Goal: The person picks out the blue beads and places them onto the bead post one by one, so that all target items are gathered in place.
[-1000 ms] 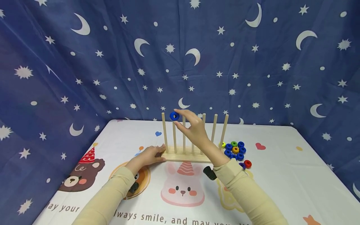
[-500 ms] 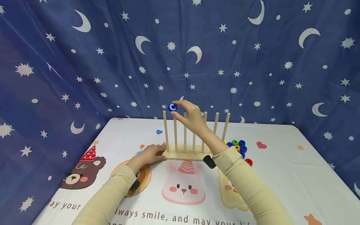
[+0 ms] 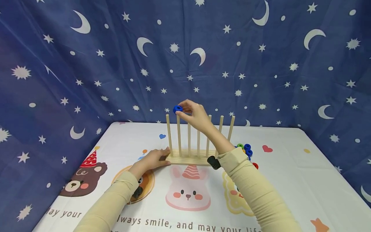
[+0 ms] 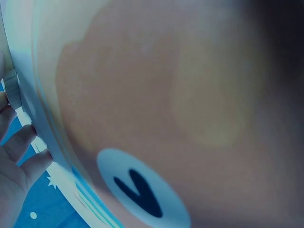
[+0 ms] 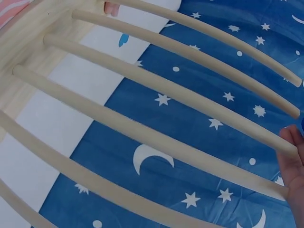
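Note:
A small blue ring is pinched between the thumb and fingers of my right hand. It is tilted, right at the top of the second peg from the left. That peg belongs to a wooden rack with several upright pegs in a row, and no rings show on them. My left hand grips the left end of the rack's base, thumb along the front side. In the right wrist view, pegs cross the picture, and my right fingers show at the right edge.
Loose rings in blue, green, yellow and red lie to the right of the rack, partly hidden by my right forearm. A white printed cloth covers the table. A dark blue star curtain stands behind.
My right hand has risen and moved slightly left. The blue ring has turned from facing the camera to lying flatter over the second peg. My left hand stays on the base.

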The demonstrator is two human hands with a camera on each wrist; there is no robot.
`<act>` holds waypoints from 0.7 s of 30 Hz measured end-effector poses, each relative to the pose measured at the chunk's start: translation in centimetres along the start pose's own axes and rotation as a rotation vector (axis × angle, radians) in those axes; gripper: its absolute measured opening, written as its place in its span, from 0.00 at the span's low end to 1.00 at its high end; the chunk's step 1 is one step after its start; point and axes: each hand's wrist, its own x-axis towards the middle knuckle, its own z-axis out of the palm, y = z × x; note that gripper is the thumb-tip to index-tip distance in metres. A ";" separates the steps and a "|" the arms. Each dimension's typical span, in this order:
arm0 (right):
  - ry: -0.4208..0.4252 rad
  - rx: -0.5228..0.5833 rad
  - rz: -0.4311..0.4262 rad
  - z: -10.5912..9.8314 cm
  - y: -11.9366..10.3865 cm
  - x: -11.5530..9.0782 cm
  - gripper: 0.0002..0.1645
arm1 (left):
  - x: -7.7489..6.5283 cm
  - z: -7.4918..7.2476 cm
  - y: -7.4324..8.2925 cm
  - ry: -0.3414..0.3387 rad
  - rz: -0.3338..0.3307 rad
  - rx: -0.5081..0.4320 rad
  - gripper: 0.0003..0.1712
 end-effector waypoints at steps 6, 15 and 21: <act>-0.033 -0.012 0.045 -0.1 -0.1 0.4 0.18 | -0.1 0.0 -0.1 0.005 -0.002 0.008 0.36; -0.075 -0.015 0.066 -0.2 -0.1 0.8 0.18 | -0.2 0.1 -0.1 -0.005 -0.010 -0.002 0.36; -0.086 -0.013 0.048 -0.5 0.0 0.8 0.17 | -0.2 0.1 -0.1 0.004 -0.015 -0.021 0.35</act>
